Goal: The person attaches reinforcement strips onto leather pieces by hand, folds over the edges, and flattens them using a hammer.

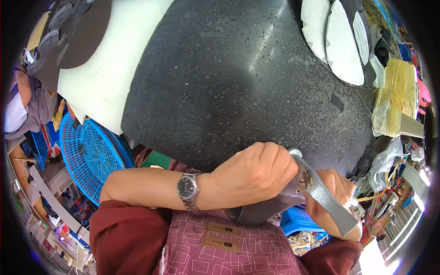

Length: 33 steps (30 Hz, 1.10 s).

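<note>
My left hand, with a watch on its wrist, is closed at the near edge of the black work surface. It grips a dark grey piece of sheet material, which hangs down below the fist toward my lap. Beside it on the right, my right hand is curled shut at a steel hammer. The hammer head slants across in front of that hand, its round face close to my left knuckles; its handle is hidden. Part of the grey material shows between both hands.
White cut pieces lie at the far right of the surface, near a small dark scrap. A white sheet and brown cut pieces are at the left. Blue baskets stand below left; another blue basket sits below my right hand.
</note>
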Tool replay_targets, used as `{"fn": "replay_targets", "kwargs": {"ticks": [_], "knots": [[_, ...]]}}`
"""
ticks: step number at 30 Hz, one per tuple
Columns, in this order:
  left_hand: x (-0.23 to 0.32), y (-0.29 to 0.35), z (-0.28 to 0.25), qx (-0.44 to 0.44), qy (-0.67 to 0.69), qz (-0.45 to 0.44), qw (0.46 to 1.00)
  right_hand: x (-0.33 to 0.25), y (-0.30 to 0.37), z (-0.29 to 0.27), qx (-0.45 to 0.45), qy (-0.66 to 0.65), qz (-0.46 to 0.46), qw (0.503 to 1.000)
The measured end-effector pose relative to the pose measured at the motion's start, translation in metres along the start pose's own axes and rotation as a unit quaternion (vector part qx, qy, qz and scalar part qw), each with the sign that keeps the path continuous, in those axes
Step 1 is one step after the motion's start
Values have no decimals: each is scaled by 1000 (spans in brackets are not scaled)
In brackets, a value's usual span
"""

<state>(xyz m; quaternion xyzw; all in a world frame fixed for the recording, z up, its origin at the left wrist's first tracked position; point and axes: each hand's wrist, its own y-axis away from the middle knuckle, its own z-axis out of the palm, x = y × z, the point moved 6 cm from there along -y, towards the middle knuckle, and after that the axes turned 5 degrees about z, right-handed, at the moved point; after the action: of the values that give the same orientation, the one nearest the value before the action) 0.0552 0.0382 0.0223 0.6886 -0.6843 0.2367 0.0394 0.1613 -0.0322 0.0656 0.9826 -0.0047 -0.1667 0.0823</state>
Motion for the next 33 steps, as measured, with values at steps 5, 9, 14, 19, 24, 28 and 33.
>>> {"fn": "replay_targets", "kwargs": {"ticks": [5, 9, 14, 19, 24, 28, 33], "knots": [[-9, 11, -3, 64, 62, 75, 993, 3, -2, 3, -10, -1, 1, 1000], [-14, 17, -8, 113, 104, 72, 986, 1, -2, -1, 1, 22, 9, 1000], [-1, 13, -9, 79, -4, 131, 988, 4, -5, -3, -3, 11, -7, 1000], [10, 12, -3, 29, -103, 167, 980, -4, -10, -3, -22, 22, -47, 998], [8, 12, -4, 20, -82, 160, 983, -8, -15, 0, -11, 32, -53, 998], [-16, 24, -15, 119, 6, -19, 993, -7, -12, 3, 4, 37, -46, 998], [-11, 34, -9, 167, 33, -113, 979, -7, -13, 3, 18, 33, -27, 999]]}}
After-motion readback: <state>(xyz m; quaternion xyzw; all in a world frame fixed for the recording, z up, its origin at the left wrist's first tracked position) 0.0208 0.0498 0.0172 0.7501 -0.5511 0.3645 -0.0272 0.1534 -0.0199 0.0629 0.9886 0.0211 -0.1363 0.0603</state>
